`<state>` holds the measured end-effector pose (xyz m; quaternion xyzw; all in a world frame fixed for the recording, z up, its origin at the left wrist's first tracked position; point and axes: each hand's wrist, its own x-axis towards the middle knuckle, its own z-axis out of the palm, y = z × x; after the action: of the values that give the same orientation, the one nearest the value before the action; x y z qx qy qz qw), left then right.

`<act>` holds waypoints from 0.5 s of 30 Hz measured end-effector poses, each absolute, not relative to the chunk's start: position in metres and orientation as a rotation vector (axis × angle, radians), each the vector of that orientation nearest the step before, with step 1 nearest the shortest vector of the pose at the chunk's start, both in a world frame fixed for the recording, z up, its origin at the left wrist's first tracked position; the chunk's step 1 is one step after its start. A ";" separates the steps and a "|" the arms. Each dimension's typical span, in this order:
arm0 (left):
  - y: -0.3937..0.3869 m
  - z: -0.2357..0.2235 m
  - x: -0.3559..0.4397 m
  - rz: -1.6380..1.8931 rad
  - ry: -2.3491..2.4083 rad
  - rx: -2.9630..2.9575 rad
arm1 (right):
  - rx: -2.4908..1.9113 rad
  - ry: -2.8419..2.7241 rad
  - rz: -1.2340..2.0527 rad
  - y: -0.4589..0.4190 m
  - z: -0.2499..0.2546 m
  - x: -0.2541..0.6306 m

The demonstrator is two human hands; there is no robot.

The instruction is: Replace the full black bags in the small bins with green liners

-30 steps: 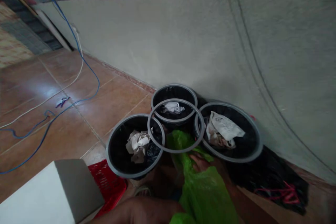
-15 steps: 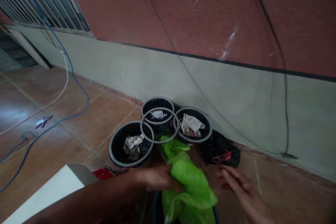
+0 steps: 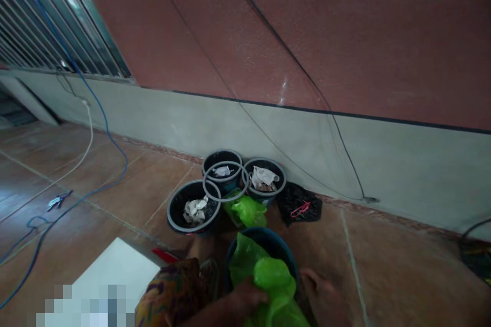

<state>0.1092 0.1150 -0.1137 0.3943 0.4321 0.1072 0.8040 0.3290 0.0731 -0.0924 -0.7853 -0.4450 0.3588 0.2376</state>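
My left hand (image 3: 249, 296) is closed on a bright green plastic bag (image 3: 274, 278), bunched up over a dark blue bin (image 3: 270, 235) in front of me. Part of the bag hangs inside the bin and part spills toward me. Just right of the bin is my right hand (image 3: 322, 296), blurred and dim; its fingers lie close to the bin's side, and whether they grip anything does not show. Another crumpled green bag (image 3: 249, 210) lies on the floor beyond the bin.
Three black-lined bins with crumpled paper, a left bin (image 3: 172, 219), a back bin (image 3: 209, 158) and a right bin (image 3: 282, 179), stand by the wall. A loose grey ring (image 3: 230, 200) rests among them. Nearby are a black bag (image 3: 307, 214), a white box (image 3: 111, 271) and a blue cable (image 3: 120, 173).
My view has shifted, so the bin's rim and the far green bag show more fully. My left hand keeps the green bag, now lower; my right hand has come nearer the bin.
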 end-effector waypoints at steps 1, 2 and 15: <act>0.112 -0.116 0.112 0.254 0.948 0.801 | -2.146 -1.213 0.997 0.074 -0.088 0.326; 0.110 -0.118 0.116 0.286 0.965 0.744 | -2.118 -1.200 1.019 0.075 -0.085 0.322; 0.163 -0.157 0.110 0.353 1.415 1.137 | -2.146 -0.982 0.968 0.085 -0.116 0.330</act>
<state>0.1098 0.1632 -0.1571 0.4910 0.6108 0.1524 0.6021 0.3304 0.0848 -0.1163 -0.8049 -0.3683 0.3631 0.2909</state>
